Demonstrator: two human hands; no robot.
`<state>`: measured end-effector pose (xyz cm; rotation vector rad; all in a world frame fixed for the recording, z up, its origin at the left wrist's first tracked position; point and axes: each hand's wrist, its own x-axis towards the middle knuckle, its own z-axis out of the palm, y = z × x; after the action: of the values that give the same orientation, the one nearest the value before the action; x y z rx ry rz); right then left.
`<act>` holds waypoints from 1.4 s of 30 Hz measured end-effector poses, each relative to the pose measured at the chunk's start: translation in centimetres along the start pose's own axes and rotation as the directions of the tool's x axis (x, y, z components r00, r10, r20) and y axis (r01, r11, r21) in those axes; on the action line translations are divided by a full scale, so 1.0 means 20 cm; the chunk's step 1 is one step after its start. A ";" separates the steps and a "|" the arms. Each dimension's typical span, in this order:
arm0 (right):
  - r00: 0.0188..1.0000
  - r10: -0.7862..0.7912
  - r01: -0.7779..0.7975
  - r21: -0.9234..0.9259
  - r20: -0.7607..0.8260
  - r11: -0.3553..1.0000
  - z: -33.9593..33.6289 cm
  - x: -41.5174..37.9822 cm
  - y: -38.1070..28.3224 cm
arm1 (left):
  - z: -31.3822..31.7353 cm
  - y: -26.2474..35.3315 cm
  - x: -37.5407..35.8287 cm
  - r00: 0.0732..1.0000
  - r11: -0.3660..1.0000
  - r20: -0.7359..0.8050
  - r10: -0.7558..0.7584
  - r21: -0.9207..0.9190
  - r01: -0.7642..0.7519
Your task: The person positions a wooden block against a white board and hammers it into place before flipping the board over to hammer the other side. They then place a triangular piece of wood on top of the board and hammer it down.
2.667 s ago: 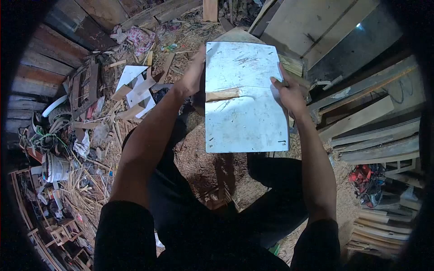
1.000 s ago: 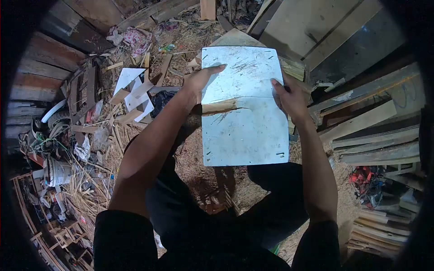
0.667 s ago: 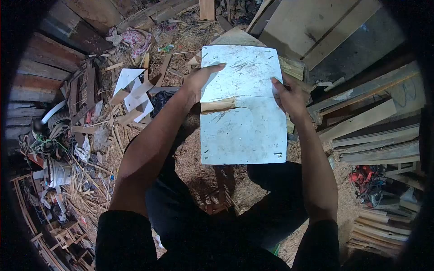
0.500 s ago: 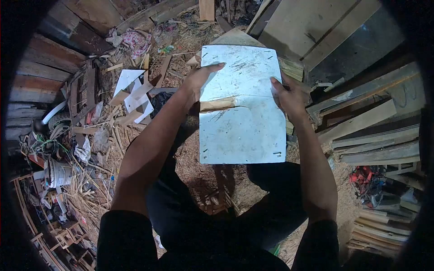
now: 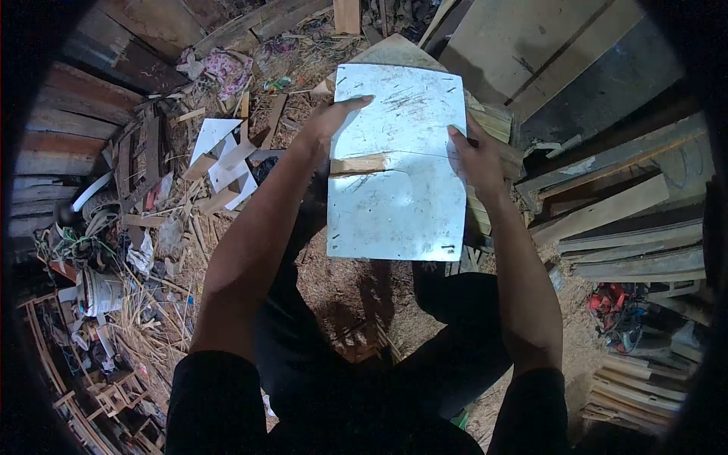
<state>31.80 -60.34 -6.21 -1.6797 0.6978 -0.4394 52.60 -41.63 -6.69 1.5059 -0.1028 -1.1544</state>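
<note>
A scuffed white board (image 5: 398,205) is held up between my two hands, over a wooden surface. It has a crack across the middle, a bare wood patch at the left end of that crack, and short dark marks at its corners. My left hand (image 5: 330,121) grips the left edge, thumb lying on the front face. At the right edge, my right hand (image 5: 479,155) is closed the same way, thumb on top. The fingers of both hands are hidden behind the board. Part of the wooden surface (image 5: 398,51) shows past the board's far edge.
White offcuts (image 5: 231,167) and wood scraps lie on the shaving-covered floor at left. Stacked curved slats (image 5: 633,390) are at lower right, with a red tool (image 5: 607,299) above them. Large panels (image 5: 538,45) lean at upper right. A pale bucket (image 5: 98,292) stands at far left.
Both hands have shifted the white board slightly away from me and to the left, and it is tilted a little differently. The grip of each hand looks the same.
</note>
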 end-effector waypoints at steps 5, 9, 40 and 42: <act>0.994 0.106 -0.105 -0.094 0.005 0.990 0.00 0.04 -0.04 | -0.01 0.01 0.02 0.999 0.998 -0.020 0.040 0.047 -0.039; 0.995 0.101 -0.101 0.024 0.005 0.995 -0.01 0.07 -0.02 | 0.00 0.01 0.04 0.997 0.996 -0.045 0.056 0.078 -0.053; 0.991 0.001 -0.002 -0.011 -0.131 1.000 -0.12 0.27 0.17 | 0.14 0.10 0.25 0.987 0.988 -0.047 0.151 -0.035 -0.153; 0.991 0.057 -0.055 0.016 -0.125 0.998 -0.13 0.26 0.15 | 0.17 0.11 0.24 0.983 0.992 -0.133 0.127 0.043 -0.123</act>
<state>33.43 -65.98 -8.90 -1.6267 0.8306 -0.5112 53.87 -47.66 -7.14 1.5811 -0.1235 -0.9520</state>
